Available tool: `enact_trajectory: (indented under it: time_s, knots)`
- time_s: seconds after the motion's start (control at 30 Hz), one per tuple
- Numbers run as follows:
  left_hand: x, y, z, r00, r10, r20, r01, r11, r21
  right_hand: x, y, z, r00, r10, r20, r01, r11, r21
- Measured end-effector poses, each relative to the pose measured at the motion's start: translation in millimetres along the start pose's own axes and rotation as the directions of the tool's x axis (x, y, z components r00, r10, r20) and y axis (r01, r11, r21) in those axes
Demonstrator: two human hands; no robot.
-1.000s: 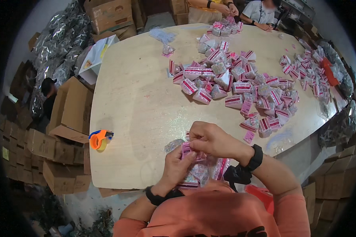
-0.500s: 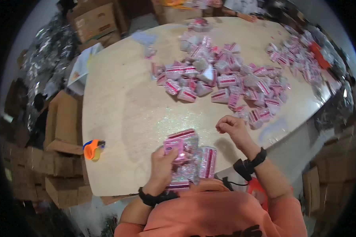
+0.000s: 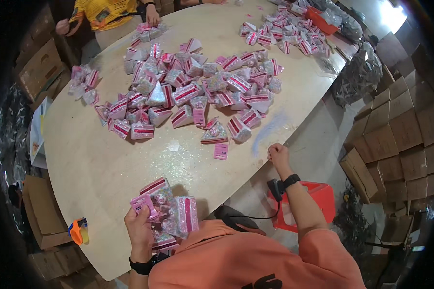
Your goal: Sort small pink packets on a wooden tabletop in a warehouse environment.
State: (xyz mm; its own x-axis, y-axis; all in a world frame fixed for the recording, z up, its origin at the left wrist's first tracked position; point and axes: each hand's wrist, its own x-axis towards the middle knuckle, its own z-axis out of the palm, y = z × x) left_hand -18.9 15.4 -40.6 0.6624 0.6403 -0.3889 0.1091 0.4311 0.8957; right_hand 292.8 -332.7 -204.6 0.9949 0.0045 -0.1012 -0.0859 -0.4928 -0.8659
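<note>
My left hand pinches the pink cards of a bunch of clear, glittery wedge-shaped packets with dark pink stripes. They look like cake slices and hang or rest at the near table edge, against my shirt. My right hand is over the table's right edge, fingers curled together, with nothing visible in them. Beyond it, a large heap of the same packets covers the middle of the table. At the heap's near side sits one packet, with a pink card lying flat before it.
An orange tape dispenser stands at the left table edge. More packets lie far left, and another pile far right by a red basket. A person in yellow works opposite. A red stool and stacked cartons are at right.
My view has swung to the right, bringing the cartons and the person in yellow into sight. My right hand has moved right to the table edge. The left hand keeps its hold on the packets.
</note>
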Motion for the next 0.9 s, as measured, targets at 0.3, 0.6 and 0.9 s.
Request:
enact_trajectory:
  time_s: [0.3, 0.6, 0.9]
  knots:
    - [3.3, -10.2, 22.6, 1.0, -0.016, -0.025, 0.017, 0.999, 0.029, 12.1, 30.4, -27.0, 0.991, -0.103, -0.086, 0.075, 0.958, -0.276]
    - [7.1, -20.5, 21.8, 0.998, -0.05, -0.049, 0.052, 0.997, 0.05, -1.4, -7.0, -6.1, 0.959, -0.285, -0.006, 0.205, 0.707, -0.677]
    - [5.9, -25.2, 24.4, 0.997, -0.015, -0.079, 0.015, 1.0, 0.011, 32.3, 15.9, -35.5, 0.99, 0.128, 0.067, -0.121, 0.987, -0.105]
